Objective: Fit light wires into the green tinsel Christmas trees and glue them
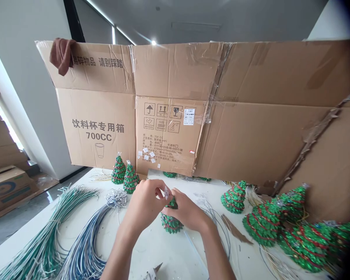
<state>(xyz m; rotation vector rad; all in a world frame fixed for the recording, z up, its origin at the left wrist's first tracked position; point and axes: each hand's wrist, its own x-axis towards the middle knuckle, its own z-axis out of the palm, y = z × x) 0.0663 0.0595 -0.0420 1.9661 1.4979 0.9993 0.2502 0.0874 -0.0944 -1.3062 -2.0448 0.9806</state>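
A small green tinsel Christmas tree [171,224] stands upright on the white table, its upper part partly covered by my fingers. My right hand [189,210] is closed around the tree near its top. Above the tip, the fingers of my left hand [147,204] pinch a small shiny, clear-silvery topper [166,193]; its exact shape is too small to make out. Whether the topper touches the tip is hidden. Just behind my left hand are two more finished-looking trees, one a green tree with red garland [130,179].
Teal wire bundles [46,233] and blue wire bundles [87,233] lie at the left. Several green trees [264,223] crowd the right side, with loose wires [221,225] nearer me. An opened cardboard box [169,77] walls off the back, a brown cloth [61,55] over its edge.
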